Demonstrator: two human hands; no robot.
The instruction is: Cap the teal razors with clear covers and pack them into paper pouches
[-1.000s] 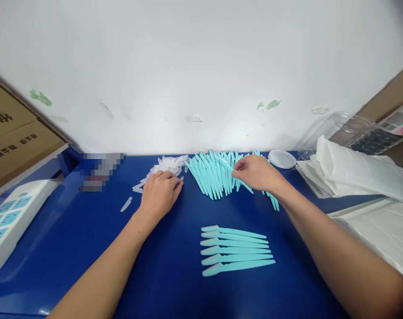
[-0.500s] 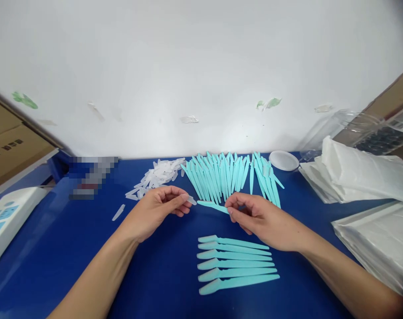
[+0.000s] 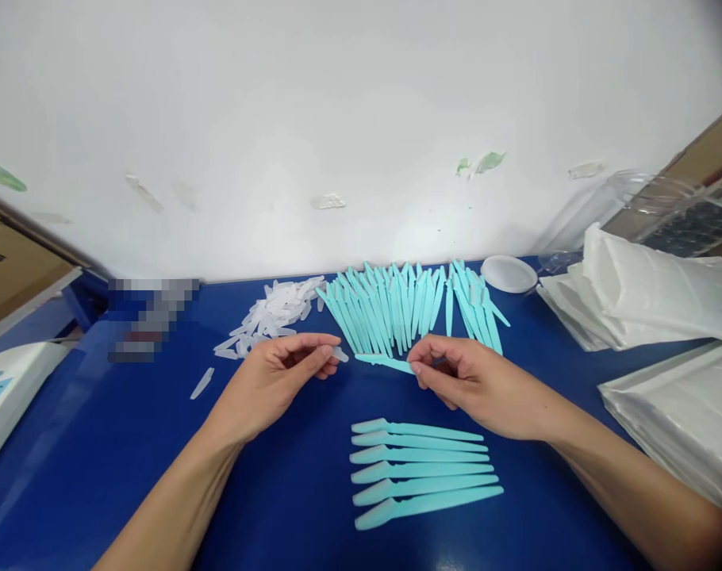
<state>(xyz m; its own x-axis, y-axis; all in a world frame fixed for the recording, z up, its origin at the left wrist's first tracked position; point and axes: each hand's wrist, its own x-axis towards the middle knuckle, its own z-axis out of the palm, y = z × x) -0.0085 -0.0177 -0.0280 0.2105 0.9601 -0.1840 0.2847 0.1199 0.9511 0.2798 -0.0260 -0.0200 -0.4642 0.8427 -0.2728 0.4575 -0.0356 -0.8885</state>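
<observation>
Between thumb and fingers, my left hand (image 3: 286,377) pinches a small translucent blade cap (image 3: 340,354). My right hand (image 3: 465,381) grips the handle of a turquoise eyebrow razor (image 3: 385,362), its head pointing left at the cap. A narrow gap separates the two. Behind my left hand lies a heap of loose translucent caps (image 3: 278,309), with one single cap (image 3: 202,383) off to its left. A spread of turquoise razors (image 3: 390,305) lies beyond both hands. Nearer to me, several razors with translucent-covered heads (image 3: 426,470) lie in a row, heads to the left.
On the right are white plastic bags (image 3: 652,293) and a round translucent lid (image 3: 508,274). A white device with blue markings (image 3: 16,388) stands at the left edge, near a cardboard box (image 3: 21,277). The white wall (image 3: 349,119) bounds the blue table (image 3: 278,500) behind.
The camera view has shifted slightly. Both hands still hold the cap and the razor, which stay close together but apart. The row of razors is unchanged.
</observation>
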